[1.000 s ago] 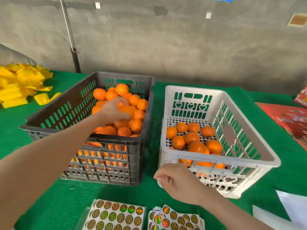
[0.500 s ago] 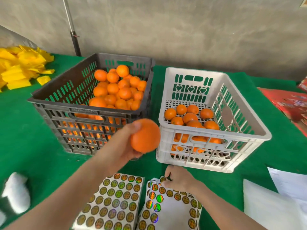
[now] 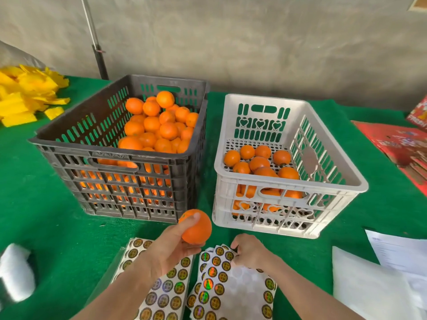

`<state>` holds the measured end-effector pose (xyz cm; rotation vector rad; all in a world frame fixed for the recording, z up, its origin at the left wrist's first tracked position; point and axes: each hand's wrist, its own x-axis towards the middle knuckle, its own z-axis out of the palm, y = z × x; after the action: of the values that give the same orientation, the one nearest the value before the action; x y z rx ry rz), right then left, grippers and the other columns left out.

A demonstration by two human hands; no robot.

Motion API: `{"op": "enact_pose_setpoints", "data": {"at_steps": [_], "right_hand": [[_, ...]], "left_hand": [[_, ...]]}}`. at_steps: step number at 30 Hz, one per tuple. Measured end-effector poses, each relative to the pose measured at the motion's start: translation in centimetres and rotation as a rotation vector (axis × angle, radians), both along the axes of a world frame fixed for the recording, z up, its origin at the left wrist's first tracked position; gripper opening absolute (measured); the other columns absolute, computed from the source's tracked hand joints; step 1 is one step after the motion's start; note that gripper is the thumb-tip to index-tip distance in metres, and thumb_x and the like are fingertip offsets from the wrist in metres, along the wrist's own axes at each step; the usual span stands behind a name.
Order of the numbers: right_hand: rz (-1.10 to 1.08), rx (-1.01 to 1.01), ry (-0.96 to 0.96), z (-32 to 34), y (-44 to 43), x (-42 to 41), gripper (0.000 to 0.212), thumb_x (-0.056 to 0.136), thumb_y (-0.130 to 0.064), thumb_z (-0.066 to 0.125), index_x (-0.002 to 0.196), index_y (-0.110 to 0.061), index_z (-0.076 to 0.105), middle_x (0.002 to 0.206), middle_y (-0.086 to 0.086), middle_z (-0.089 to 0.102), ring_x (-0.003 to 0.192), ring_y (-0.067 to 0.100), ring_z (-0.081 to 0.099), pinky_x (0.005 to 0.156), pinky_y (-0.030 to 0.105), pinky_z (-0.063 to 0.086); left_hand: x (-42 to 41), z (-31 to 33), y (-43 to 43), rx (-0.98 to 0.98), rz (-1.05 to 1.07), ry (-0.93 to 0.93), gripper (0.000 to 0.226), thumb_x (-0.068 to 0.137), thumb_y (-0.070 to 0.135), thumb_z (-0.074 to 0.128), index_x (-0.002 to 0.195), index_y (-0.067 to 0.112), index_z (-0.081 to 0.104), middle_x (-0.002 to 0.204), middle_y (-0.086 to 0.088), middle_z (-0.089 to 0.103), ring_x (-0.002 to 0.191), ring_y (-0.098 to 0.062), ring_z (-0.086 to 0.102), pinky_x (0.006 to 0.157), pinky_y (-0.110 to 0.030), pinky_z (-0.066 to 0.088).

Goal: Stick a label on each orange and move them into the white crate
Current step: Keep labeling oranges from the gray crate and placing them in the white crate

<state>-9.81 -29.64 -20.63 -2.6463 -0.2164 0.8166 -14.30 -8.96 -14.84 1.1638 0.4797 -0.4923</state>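
Note:
My left hand (image 3: 172, 247) grips one orange (image 3: 197, 227) in front of the two crates, just above the sticker sheets. My right hand (image 3: 248, 249) has its fingers curled at the top edge of the right sticker sheet (image 3: 221, 280), pinching at a label there. A second sheet of round labels (image 3: 161, 294) lies to the left, partly under my left forearm. The dark grey crate (image 3: 111, 158) is heaped with oranges (image 3: 159, 123). The white crate (image 3: 300, 195) to its right holds several oranges (image 3: 258, 163) on its floor.
Green felt (image 3: 46, 215) covers the table. Yellow foam pieces (image 3: 25, 93) pile at the far left. White paper sheets (image 3: 381, 269) lie at the right front, red cartons (image 3: 404, 146) at the right edge. A white object (image 3: 13, 273) sits at the left front. A concrete wall stands behind.
My left hand took an orange out of the grey crate and brought it down near the sheets. My right hand left the white crate's front and came to the sticker sheet.

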Motion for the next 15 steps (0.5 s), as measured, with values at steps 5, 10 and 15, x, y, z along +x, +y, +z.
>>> {"op": "enact_pose_setpoints", "data": {"at_steps": [5,10,15], "right_hand": [[-0.061,0.093,-0.131,0.5,-0.8,0.8,0.007,0.082,-0.007,0.062,0.079,-0.013,0.063,0.088,0.002,0.059,0.087,0.017,0.057,0.074,0.025,0.044],[-0.121,0.435,-0.124,2.3,-0.8,1.2,0.022,0.083,0.0,0.065,0.073,-0.018,0.057,0.073,0.0,0.056,0.075,0.016,0.055,0.074,0.032,0.049],[-0.065,0.545,-0.313,3.2,-0.5,0.6,0.025,0.08,-0.003,0.07,0.08,-0.024,0.056,0.079,-0.009,0.056,0.076,0.004,0.053,0.078,0.029,0.046]], "left_hand": [[0.4,-1.3,-0.3,0.031,-0.017,-0.025,0.083,0.058,0.046,0.071,0.129,0.01,0.046,0.12,-0.017,0.059,0.104,-0.03,0.061,0.079,-0.034,0.051],[1.2,-2.1,-0.5,0.085,-0.168,-0.08,0.086,0.062,0.051,0.068,0.135,0.012,0.044,0.128,-0.01,0.057,0.119,-0.026,0.054,0.11,-0.042,0.035],[2.5,-2.1,-1.6,0.06,-0.223,-0.101,0.072,0.063,0.054,0.064,0.125,0.02,0.049,0.12,-0.007,0.062,0.11,-0.023,0.06,0.093,-0.035,0.048]]}}
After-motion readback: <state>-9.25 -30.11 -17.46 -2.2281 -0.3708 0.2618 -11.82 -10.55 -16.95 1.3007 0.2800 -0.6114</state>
